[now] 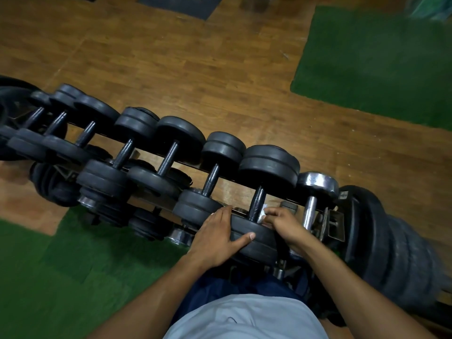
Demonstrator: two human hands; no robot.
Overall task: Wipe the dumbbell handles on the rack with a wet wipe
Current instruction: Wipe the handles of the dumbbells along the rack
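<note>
A rack [278,197] of several black dumbbells runs diagonally from upper left to lower right. My left hand [215,234] rests flat on the near plate [256,238] of one black dumbbell, thumb across its rim. My right hand [283,221] pinches a small white wet wipe [264,214] against the lower end of that dumbbell's dark handle [258,204]. Most of the wipe is hidden by my fingers. A chrome dumbbell [315,189] sits just right of my right hand.
Stacked black weight plates [391,243] stand at the rack's right end, and more plates [9,113] at the far left. A lower tier holds smaller dumbbells [146,223]. Wooden floor [195,69] and green mats [376,59] lie beyond.
</note>
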